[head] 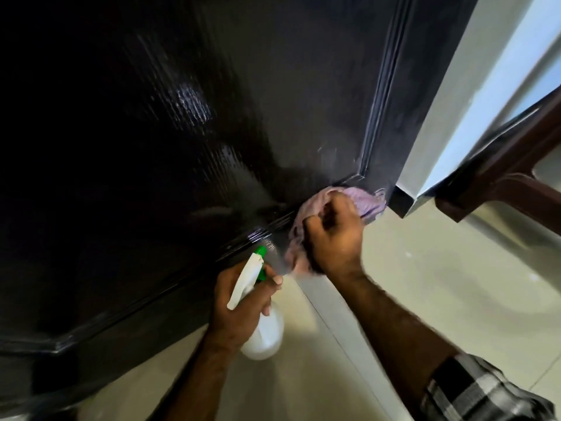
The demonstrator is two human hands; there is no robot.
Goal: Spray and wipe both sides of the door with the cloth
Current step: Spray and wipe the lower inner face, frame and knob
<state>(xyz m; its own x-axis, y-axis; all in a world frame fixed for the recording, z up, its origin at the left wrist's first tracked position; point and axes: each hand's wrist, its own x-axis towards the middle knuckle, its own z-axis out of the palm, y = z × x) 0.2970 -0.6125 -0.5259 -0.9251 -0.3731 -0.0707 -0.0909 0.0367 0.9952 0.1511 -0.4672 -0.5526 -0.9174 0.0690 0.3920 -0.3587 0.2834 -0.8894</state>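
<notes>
Wiping is under way: right hand (332, 235) presses the bunched lilac cloth (368, 202) on the dark door (188, 123) near its bottom corner, left hand (243, 305) below grips the spray bottle (264, 335); next, probably sweep along the lower rail

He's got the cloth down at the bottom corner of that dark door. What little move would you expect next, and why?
Probably a short sweep of the cloth leftward along the door's lower moulding. The right hand presses it near the bottom corner by the edge, wet streaks glisten on the panel to the left, and the left hand holds the spray bottle aimed at the door.
</notes>
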